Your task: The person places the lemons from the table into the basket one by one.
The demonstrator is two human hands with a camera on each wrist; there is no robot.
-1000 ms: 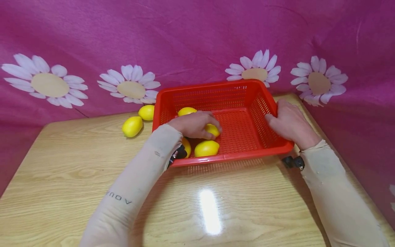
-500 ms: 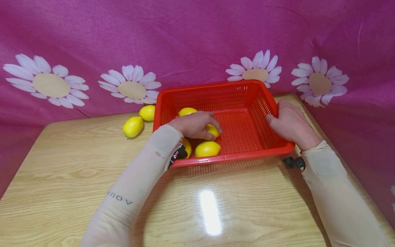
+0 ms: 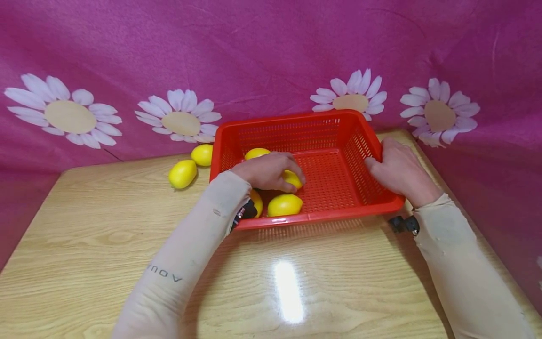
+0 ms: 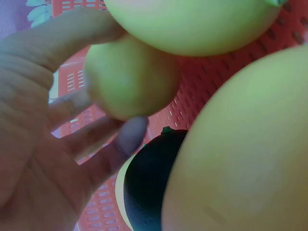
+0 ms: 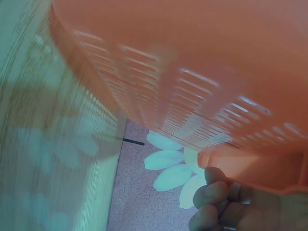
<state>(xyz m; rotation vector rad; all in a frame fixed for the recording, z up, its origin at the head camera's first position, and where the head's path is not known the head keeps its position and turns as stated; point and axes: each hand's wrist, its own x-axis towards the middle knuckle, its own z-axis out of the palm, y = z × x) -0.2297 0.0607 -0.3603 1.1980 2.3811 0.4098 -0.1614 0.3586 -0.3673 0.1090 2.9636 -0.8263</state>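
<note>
A red plastic basket (image 3: 334, 213) with slotted walls stands on the table and has several yellow lemons at its left end. My left hand (image 3: 268, 170) reaches into it and holds a lemon (image 3: 292, 179) between thumb and fingers; the left wrist view shows this held lemon (image 4: 132, 79) too. Close to that hand lie a lemon (image 3: 284, 205) at the front wall, a lemon (image 3: 256, 153) at the back and a partly hidden lemon (image 3: 256, 202) by the wrist. With fingers curled round the rim, my right hand (image 3: 402, 167) grips the basket's right end.
On the wooden table (image 3: 106, 245), two lemons sit outside the basket: one lemon (image 3: 182, 174) and, behind it, another lemon (image 3: 202, 155) close to the basket's left wall. A magenta cloth (image 3: 262, 56) with white flowers hangs behind and along the right side.
</note>
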